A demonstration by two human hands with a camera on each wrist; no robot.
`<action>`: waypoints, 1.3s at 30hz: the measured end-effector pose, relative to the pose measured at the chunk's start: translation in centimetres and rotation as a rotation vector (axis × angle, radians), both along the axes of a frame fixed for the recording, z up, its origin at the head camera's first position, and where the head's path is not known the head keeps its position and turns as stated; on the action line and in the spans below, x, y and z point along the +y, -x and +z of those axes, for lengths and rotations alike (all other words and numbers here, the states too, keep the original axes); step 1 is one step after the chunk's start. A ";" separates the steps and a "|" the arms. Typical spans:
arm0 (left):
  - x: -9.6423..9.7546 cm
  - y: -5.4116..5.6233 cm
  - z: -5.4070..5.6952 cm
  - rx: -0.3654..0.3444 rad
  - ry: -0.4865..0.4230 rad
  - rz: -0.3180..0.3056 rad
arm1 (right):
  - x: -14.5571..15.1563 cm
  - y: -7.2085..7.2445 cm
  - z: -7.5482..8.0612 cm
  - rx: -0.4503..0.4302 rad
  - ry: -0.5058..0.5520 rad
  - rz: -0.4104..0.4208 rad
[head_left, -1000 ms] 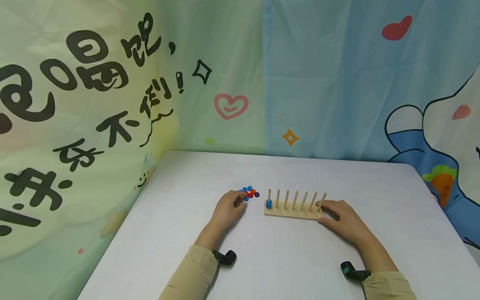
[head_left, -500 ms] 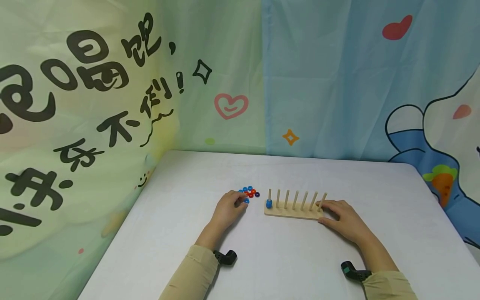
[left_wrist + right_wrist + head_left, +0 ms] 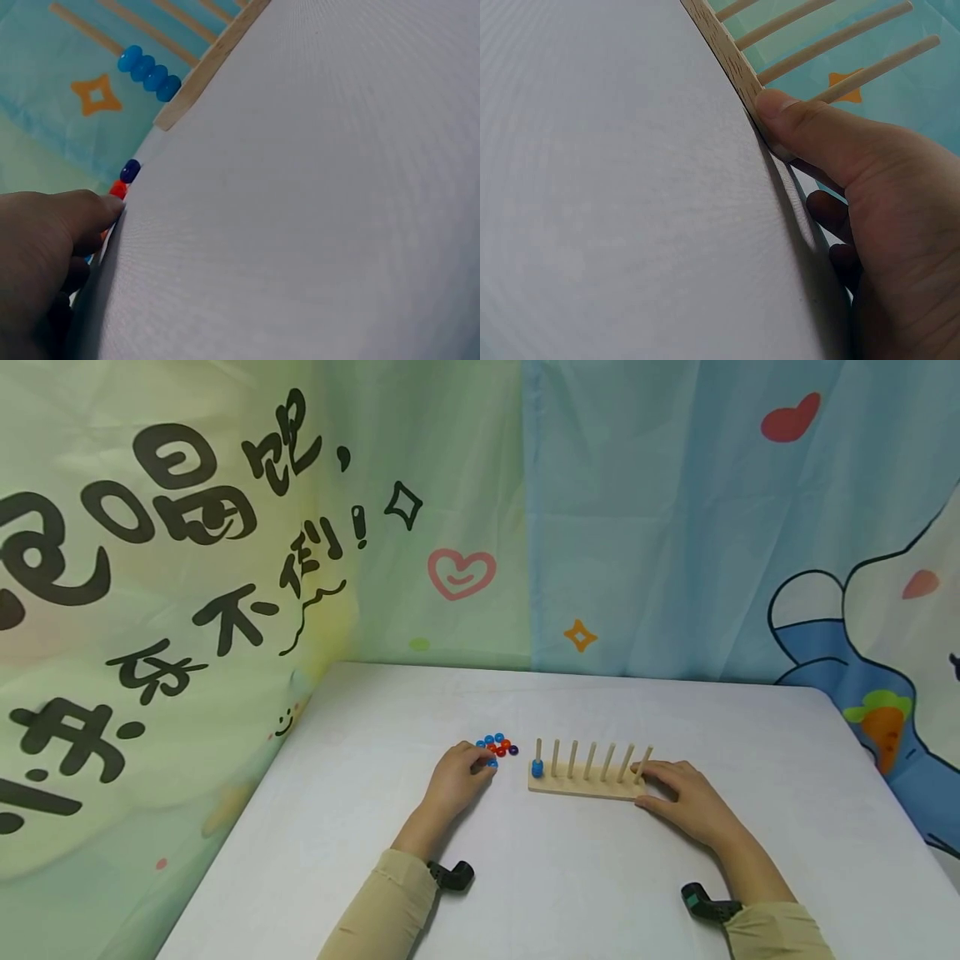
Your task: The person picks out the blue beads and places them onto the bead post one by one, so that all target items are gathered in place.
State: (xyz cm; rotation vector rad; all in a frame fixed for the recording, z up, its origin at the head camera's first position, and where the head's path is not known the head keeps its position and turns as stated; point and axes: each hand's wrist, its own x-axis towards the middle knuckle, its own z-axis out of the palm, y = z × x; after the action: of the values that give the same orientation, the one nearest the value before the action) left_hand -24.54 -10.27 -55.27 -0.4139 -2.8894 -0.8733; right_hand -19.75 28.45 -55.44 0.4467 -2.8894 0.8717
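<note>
My left hand (image 3: 459,779) is at the near side of a small group of beads, its thumb and forefinger pinching a blue bead (image 3: 492,763). In the left wrist view the thumb hides that bead; a red bead (image 3: 118,188) and a dark purple bead (image 3: 130,171) show beyond it. To the right lies a wooden peg board (image 3: 585,787) with a row of upright pegs. Several blue beads (image 3: 150,73) are stacked on its leftmost peg. My right hand (image 3: 692,802) grips the board's right end, thumb on the front edge (image 3: 741,82) and fingers behind.
Loose blue, red and purple beads (image 3: 501,751) lie close together left of the board. They rest on a white-covered table (image 3: 570,877). Printed curtains (image 3: 645,527) hang behind and at the left.
The blue bead at my left fingertips has shifted slightly toward me, in between thumb and forefinger. My right hand and the peg board have stayed put.
</note>
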 end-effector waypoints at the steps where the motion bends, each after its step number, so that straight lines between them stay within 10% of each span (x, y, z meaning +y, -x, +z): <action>1: 0.0 0.0 0.0 -0.002 -0.002 0.000 | 0.0 0.0 0.0 -0.002 0.000 -0.001; 15: -0.1 0.5 0.9 -0.052 -0.062 -0.040 | 0.0 0.1 -0.1 0.006 0.006 0.005; 39: 2.9 0.6 8.4 0.042 -0.205 -0.303 | 0.0 0.0 0.0 0.001 0.004 0.008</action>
State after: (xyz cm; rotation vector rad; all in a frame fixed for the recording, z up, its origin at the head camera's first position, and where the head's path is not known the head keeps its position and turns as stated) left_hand -25.16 -7.37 -46.92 -0.8512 -2.7030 -1.1734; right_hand -19.80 28.44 -55.46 0.4589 -2.8864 0.8774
